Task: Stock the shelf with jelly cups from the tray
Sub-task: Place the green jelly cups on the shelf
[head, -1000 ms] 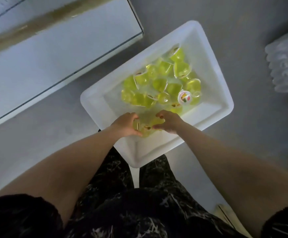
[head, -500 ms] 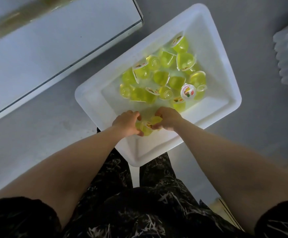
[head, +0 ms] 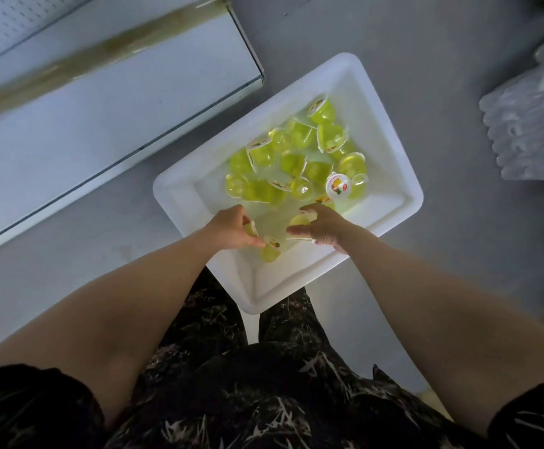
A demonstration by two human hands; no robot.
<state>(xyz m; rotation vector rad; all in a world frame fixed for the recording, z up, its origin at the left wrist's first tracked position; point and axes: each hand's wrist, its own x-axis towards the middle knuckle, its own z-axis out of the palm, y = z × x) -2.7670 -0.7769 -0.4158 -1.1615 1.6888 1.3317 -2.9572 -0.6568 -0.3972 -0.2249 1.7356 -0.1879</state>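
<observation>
at the tray's near end, around 6 o'clock, the left hand (head: pixel 231 228) is curling its fingers round a jelly cup (head: pixel 250 229), and the right hand (head: pixel 324 226) is pinching a second cup (head: pixel 300 219). between them a loose cup (head: pixel 270 251) is lying tipped, its lid facing 12 o'clock. the white tray (head: pixel 394 218), its long axis running from 8 to 2 o'clock, is holding a jumbled heap of green cups (head: pixel 296 163) toward its far end. the shelf (head: pixel 102 108) is lying at 10 o'clock.

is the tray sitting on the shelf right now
No, the white tray stands apart from the shelf, with grey floor showing between them.
</observation>
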